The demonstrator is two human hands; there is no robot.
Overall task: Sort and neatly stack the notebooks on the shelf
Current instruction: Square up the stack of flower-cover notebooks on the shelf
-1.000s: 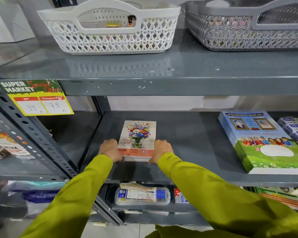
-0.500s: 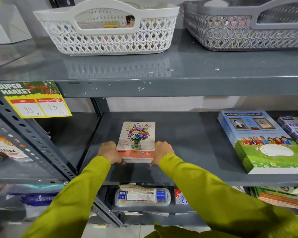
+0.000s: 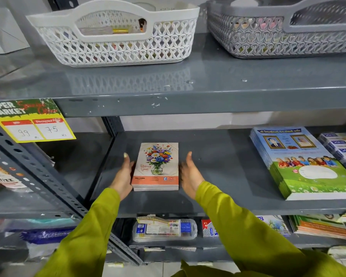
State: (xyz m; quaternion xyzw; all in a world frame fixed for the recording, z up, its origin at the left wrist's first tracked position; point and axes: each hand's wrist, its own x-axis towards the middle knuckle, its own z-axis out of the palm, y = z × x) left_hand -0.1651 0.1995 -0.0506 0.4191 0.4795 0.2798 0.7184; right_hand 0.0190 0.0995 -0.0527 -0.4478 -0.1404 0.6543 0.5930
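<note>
A small stack of floral-cover notebooks (image 3: 156, 166) lies flat on the grey middle shelf (image 3: 218, 176), its orange lower edge facing me. My left hand (image 3: 124, 176) stands flat against the stack's left side, fingers stretched out. My right hand (image 3: 190, 176) is upright beside the right side, fingers straight, at most brushing the stack. Neither hand grips it. A larger stack of blue-and-green notebooks (image 3: 304, 162) lies at the right of the same shelf.
More booklets (image 3: 342, 146) sit at the far right edge. A white basket (image 3: 116, 35) and a grey basket (image 3: 284, 31) stand on the upper shelf. A price tag (image 3: 32, 122) hangs on the slanted post (image 3: 48, 180). A pencil box (image 3: 164, 229) and notebooks (image 3: 320, 226) lie below.
Both hands have opened from curled grips at the stack's near corners to flat palms along its sides. The floral stack now lies squared on the shelf.
</note>
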